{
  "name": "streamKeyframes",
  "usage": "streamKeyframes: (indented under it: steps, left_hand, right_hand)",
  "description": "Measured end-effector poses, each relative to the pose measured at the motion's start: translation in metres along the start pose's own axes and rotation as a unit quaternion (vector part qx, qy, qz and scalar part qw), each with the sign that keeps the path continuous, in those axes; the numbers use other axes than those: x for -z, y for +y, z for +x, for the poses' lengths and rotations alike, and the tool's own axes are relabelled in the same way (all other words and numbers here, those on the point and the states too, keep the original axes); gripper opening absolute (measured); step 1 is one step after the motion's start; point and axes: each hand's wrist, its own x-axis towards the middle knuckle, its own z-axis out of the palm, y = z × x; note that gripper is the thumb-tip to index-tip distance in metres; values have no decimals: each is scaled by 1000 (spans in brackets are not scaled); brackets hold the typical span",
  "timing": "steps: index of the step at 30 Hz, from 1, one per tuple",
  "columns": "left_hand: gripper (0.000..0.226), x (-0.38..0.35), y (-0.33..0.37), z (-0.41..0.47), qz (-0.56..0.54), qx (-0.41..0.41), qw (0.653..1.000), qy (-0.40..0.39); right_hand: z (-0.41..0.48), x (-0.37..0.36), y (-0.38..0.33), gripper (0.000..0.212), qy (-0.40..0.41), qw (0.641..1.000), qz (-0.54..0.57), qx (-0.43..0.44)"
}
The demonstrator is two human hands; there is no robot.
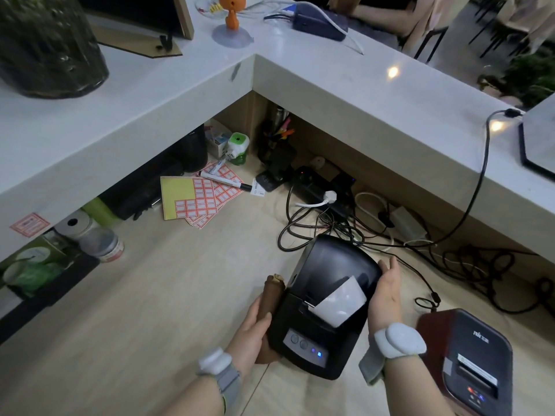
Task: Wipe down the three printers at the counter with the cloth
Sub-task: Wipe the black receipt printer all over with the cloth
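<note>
A black receipt printer (pixel 327 283) with a white paper slip curling from its slot sits low in the middle of the wooden desk. My left hand (pixel 255 331) grips a brown cloth (pixel 271 298) and presses it against the printer's left side. My right hand (pixel 386 291) lies flat against the printer's right side, fingers straight. A second printer (pixel 471 355), dark red and black with lit lamps, stands at the lower right. No third printer is in view.
A tangle of black and white cables (pixel 354 223) runs behind the printers to a power strip (pixel 318 187). Label sheets (pixel 198 196) and a marker (pixel 225 179) lie on the desk's left. The white raised counter (pixel 330 94) wraps around above.
</note>
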Motion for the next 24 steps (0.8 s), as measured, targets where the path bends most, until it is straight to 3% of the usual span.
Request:
streamKeyframes:
  steps: [4, 9, 16, 24]
  left_hand:
    - [40, -3, 3, -7, 2, -3, 1000, -23]
    - [44, -1, 5, -20, 15, -37, 998, -42]
    - [42, 7, 2, -25, 25, -39, 997, -65]
    - [41, 1, 12, 5, 35, -11, 998, -59]
  right_hand:
    - [3, -2, 21, 55, 19, 994, 88, -59]
    - [1, 0, 22, 51, 17, 996, 52, -77]
    - [6, 1, 31, 41, 4, 999, 51, -19]
    - [9, 7, 37, 35, -29, 989, 134, -60]
